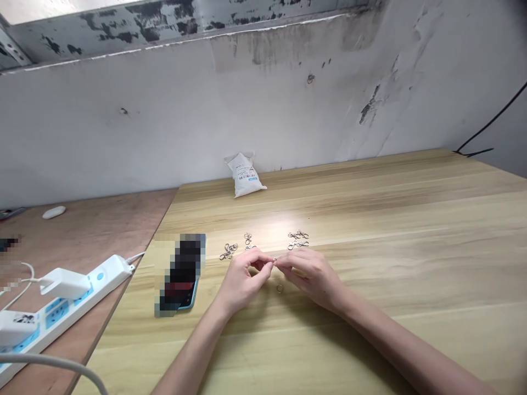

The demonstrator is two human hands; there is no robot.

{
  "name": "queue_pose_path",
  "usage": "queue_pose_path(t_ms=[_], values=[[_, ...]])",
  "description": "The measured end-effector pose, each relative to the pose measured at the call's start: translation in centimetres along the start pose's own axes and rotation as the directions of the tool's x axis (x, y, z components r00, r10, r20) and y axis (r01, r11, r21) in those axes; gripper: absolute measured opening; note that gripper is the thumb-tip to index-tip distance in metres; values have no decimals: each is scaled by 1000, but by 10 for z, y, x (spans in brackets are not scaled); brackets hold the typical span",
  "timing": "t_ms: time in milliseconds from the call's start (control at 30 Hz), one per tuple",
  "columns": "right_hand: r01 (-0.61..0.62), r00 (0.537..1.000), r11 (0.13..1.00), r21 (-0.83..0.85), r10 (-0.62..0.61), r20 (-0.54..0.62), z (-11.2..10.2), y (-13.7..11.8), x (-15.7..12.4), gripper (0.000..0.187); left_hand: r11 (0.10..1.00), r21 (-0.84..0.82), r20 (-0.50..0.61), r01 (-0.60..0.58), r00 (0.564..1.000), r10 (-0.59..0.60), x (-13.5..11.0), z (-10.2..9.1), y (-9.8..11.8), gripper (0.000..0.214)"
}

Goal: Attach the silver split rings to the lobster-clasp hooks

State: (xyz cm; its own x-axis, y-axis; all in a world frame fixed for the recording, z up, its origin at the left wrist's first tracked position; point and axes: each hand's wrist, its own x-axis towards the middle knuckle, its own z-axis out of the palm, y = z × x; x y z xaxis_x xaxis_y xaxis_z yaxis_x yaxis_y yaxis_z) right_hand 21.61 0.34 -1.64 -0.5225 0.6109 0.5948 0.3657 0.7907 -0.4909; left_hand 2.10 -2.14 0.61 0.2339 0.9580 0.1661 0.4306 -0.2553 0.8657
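Note:
My left hand (244, 277) and my right hand (309, 271) meet fingertip to fingertip just above the light wooden table (370, 219). Both are pinched on a tiny metal piece (274, 260) between them; it is too small to name. A small metal ring (280, 288) lies on the table right below the hands. Beyond the fingers lie small piles of silver clasps: one to the left (228, 250), one in the middle (247, 238), one to the right (298, 239).
A phone (181, 277) lies left of my left hand. A white pouch (245, 174) stands by the wall. On the darker table at left are a white power strip (61, 307) with plugged chargers, cables, and a small white object (53, 212).

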Motion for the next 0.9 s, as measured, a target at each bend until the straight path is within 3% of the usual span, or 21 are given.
queue_pose_path(t_ms=[167, 400, 733, 900], values=[[100, 995, 995, -7, -100, 16, -1, 0, -1, 22, 998, -36, 44, 49, 998, -47, 1, -3, 1, 17], [152, 986, 987, -48, -148, 81, -4, -3, -1, 28, 995, -42, 142, 89, 986, -83, 2, -12, -1, 17], [124, 990, 991, -38, -122, 66, -1, -1, -1, 24, 996, -46, 170, 72, 983, -63, 1, -13, -2, 13], [28, 999, 998, 50, -30, 46, -2, -4, 0, 21, 969, -157, 154, 190, 974, -166, 3, -11, -3, 13]])
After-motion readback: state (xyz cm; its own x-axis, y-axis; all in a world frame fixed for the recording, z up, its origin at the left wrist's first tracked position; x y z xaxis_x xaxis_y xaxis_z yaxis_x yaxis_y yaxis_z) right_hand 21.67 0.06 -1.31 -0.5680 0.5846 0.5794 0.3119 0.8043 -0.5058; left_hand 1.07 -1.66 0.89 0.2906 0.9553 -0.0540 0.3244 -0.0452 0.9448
